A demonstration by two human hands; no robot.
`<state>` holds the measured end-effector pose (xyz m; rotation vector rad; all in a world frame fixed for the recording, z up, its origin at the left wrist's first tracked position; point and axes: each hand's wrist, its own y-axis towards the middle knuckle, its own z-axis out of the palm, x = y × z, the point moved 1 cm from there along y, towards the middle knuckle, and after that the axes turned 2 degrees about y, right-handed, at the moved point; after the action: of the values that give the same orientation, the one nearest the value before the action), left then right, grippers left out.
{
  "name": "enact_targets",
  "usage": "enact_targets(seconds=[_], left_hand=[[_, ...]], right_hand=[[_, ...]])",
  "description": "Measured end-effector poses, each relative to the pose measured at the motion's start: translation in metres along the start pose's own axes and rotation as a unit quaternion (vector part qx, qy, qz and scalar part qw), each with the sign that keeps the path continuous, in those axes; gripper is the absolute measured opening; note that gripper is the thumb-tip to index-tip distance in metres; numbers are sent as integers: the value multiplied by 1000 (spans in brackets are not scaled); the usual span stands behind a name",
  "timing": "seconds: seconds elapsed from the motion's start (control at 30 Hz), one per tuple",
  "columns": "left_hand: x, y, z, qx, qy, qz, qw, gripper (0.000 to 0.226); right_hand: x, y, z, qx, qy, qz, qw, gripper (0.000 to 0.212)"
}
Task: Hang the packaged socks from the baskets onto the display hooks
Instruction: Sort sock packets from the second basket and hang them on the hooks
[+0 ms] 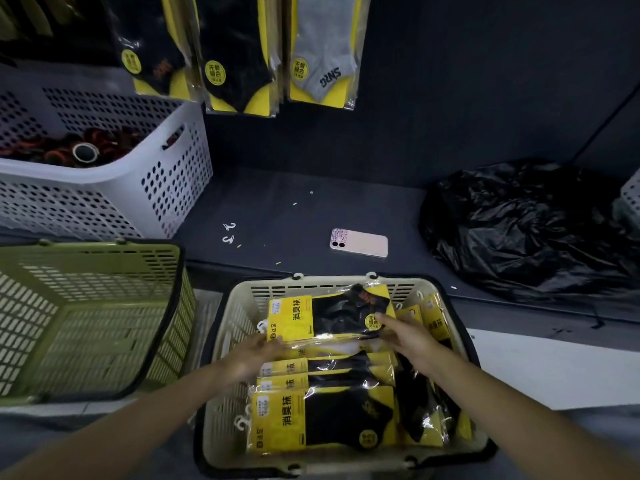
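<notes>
Reaching into the beige basket point(346, 280), the right hand point(407, 336) grips the right end of the top sock pack point(332, 317), with one finger laid flat over the pack beside its round yellow sticker and the other fingers tucked beneath the edge. The left hand point(256, 351) meets the same pack at its lower left corner, but its fingers are blurred and I cannot tell whether they pinch the wrapper or only touch it. Between the two hands the pack lies tilted above the rest, a black sock on yellow card in clear film. Under it more sock packs point(322, 422) lie stacked flat in the basket, and a few stand on edge along the right wall. Just left of this basket sits a green basket point(90, 306). Behind both runs a dark counter point(277, 202), which carries a pink phone point(358, 242) lying face down, two small white hooks point(229, 233), a crumpled black plastic bag point(526, 226) at the right and a white perforated basket point(104, 192) at the left holding dark red and black items and a roll of tape point(85, 152). Above the counter, hanging sock packs point(239, 53) line the dark wall, among them one grey sock pack point(323, 46)
</notes>
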<state>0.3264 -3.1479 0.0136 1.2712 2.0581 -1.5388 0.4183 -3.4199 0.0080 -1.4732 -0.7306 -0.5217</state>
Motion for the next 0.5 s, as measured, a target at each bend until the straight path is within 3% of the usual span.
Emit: enact_targets(seconds=[0.13,0.23,0.3,0.4,0.5], left_hand=[[-4,-2,-3,20,-60,-41,997,32],[-16,-9,-8,-5,-178,-44,983,40],[-26,-11,-13,-38,-301,-30,952,31],[-42,-12,-29,-72,-473,-11,878,40],[-60,-15,-44,-58,-583,28,810,58]], right_hand=[[23,-9,3,23,47,-42,998,39],[40,-19,0,26,71,-95,993,30],[48,-24,-2,30,101,-129,986,27],[55,-35,0,60,151,-155,974,22],[61,-47,8,98,205,-160,961,32]])
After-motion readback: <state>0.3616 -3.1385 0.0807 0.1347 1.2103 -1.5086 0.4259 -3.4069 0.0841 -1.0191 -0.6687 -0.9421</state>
